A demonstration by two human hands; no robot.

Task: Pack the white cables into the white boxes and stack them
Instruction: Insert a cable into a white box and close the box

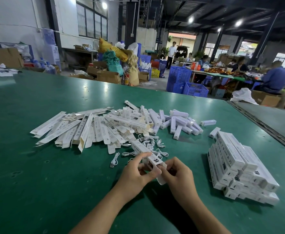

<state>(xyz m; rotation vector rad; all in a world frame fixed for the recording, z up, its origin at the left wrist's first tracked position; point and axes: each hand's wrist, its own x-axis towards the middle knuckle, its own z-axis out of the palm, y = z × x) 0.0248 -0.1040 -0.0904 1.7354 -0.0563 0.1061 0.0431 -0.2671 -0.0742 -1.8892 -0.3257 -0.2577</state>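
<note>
Both hands grip one white box (146, 155): left hand (136, 174) pinches its side, right hand (175, 173) holds the open near end. Its long axis runs away from the person. The finished stack (239, 168) lies to the right, nearer the right hand.

A green table (37, 183) is covered at its middle by a heap of flat white boxes (87, 130). Loose white cables (157, 144) are spread just beside the heap, short white blocks (178, 114) are scattered toward the far edge, and filled boxes (236, 168) are stacked near the right edge.
</note>
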